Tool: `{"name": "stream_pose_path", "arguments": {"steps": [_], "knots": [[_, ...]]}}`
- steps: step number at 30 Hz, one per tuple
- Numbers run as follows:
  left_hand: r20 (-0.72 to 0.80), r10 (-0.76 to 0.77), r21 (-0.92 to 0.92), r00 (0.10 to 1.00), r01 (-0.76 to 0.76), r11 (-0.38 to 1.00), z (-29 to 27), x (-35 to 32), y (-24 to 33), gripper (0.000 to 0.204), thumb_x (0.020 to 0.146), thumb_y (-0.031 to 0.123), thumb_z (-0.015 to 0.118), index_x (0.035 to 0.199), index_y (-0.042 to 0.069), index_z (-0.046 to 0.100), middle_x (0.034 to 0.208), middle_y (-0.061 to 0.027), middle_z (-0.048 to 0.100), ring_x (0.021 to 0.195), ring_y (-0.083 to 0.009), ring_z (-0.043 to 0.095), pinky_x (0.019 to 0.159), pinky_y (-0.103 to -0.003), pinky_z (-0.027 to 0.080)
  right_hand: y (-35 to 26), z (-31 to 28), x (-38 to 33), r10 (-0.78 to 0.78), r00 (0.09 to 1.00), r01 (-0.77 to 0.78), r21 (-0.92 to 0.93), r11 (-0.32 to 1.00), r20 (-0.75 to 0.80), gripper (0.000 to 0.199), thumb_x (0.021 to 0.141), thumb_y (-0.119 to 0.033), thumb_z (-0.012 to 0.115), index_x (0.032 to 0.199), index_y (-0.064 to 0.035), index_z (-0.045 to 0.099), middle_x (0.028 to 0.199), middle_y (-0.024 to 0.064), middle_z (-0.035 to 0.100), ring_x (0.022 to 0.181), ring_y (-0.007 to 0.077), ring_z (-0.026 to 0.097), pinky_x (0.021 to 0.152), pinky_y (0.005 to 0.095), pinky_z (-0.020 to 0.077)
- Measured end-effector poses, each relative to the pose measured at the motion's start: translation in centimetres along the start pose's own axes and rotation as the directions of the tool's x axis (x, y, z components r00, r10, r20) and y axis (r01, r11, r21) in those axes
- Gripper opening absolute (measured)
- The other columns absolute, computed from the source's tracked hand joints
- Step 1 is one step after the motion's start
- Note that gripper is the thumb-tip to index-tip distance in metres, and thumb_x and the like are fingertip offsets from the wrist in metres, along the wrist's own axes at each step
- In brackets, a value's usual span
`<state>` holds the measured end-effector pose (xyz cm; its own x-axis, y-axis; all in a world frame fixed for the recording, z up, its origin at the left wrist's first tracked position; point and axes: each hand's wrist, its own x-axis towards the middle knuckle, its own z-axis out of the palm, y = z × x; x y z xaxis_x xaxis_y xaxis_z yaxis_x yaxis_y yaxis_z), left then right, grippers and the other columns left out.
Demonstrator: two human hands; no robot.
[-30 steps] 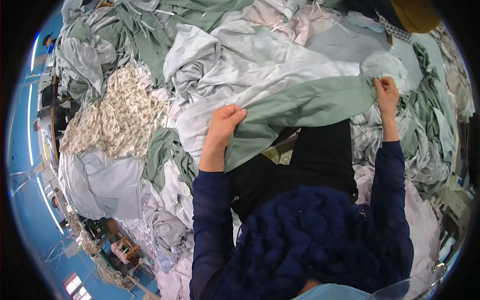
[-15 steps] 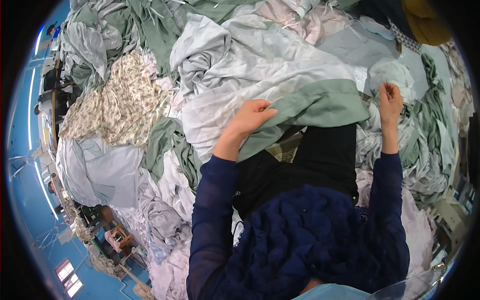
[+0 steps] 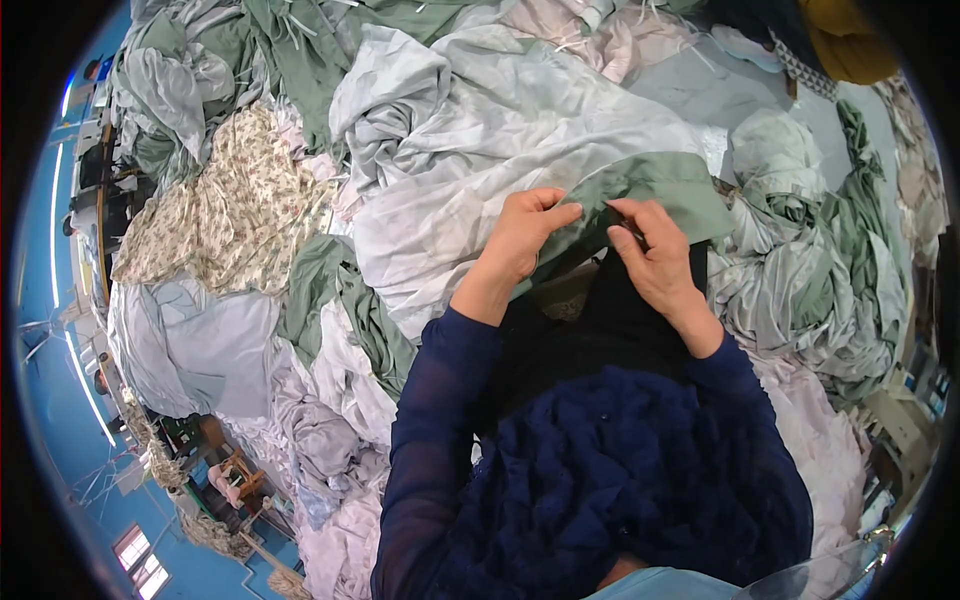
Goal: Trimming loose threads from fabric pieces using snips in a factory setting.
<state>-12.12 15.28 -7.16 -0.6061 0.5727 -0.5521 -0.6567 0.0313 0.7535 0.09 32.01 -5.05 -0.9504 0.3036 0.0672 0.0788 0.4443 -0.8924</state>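
Note:
A green cloth band lies across my lap, along the near side of a crumpled white and pale grey sheet. Thumb and fingers of my left hand are closed on the band's left part. Just right of it, my right hand is over the same band with fingers curled and thumb drawn in. A small dark tip shows at those fingertips, too small to name. Only a narrow gap separates the fingertips of both hands.
Heaped cloth surrounds me: a floral piece and a pale blue-grey piece on the left, green and white bundles on the right. A grey surface shows at the far right. Mustard cloth hangs at the upper right corner.
My right hand has come left and inward from beside the right-hand bundle to the green band. My left hand has shifted slightly right, still gripping the band.

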Motion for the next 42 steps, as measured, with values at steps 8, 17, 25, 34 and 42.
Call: {"name": "stream_pose_path", "arguments": {"steps": [8,17,25,34,42], "knots": [[0.063,0.049,-0.009,0.997,-0.049,0.999,0.0,-1.5,-0.2,0.012,0.09,0.003,0.07,0.1,-0.003,0.073,0.088,-0.001,0.072,0.076,-0.0058,0.061,0.067,-0.022,0.047,-0.5,1.0,0.5,-0.114,0.991,0.113,-0.008,0.994,-0.065,0.028,0.085,-0.002,0.076,0.113,-0.0022,0.069,0.087,0.0083,0.061,0.072,0.0193,0.061,0.063,0.0295,0.0487],[0.099,0.058,-0.023,0.993,-0.056,0.998,0.2,-2.0,-0.1,0.011,0.09,0.002,0.07,0.099,-0.003,0.074,0.087,0.0003,0.071,0.075,-0.0046,0.059,0.066,-0.022,0.046,-0.5,0.7,0.4,-0.181,0.982,0.175,-0.092,0.98,-0.058,0.029,0.083,0.001,0.077,0.112,-0.0021,0.071,0.091,0.0094,0.066,0.073,0.0209,0.065,0.062,0.0296,0.0506],[0.093,0.095,0.001,0.991,-0.095,0.995,0.5,-2.1,-0.2,0.011,0.089,0.002,0.071,0.099,-0.003,0.074,0.087,0.0009,0.071,0.076,-0.0041,0.059,0.068,-0.021,0.045,-0.5,0.7,0.3,-0.191,0.98,0.184,-0.092,0.979,-0.064,0.028,0.083,0.0,0.077,0.111,-0.0023,0.072,0.089,0.0095,0.066,0.072,0.022,0.065,0.062,0.03,0.0501],[0.107,0.096,-0.008,0.99,-0.096,0.995,0.6,-2.1,-0.3,0.012,0.089,0.002,0.071,0.1,-0.003,0.074,0.089,-0.0001,0.072,0.077,-0.005,0.06,0.07,-0.021,0.046,-0.3,0.8,0.2,-0.17,0.983,0.164,-0.078,0.983,-0.074,0.025,0.084,0.0,0.076,0.109,-0.0028,0.073,0.087,0.009,0.066,0.07,0.0213,0.063,0.06,0.0297,0.0486],[0.093,0.025,-0.073,0.995,-0.019,0.997,1.0,-2.2,0.0,0.01,0.09,0.002,0.07,0.098,-0.004,0.073,0.087,-0.0013,0.072,0.075,-0.0059,0.062,0.068,-0.021,0.049,0.9,-0.1,0.6,-0.092,0.982,0.108,0.089,0.99,-0.165,0.025,0.087,0.001,0.074,0.111,-0.0022,0.072,0.088,0.0059,0.066,0.077,0.0151,0.062,0.07,0.0243,0.0477]]}}
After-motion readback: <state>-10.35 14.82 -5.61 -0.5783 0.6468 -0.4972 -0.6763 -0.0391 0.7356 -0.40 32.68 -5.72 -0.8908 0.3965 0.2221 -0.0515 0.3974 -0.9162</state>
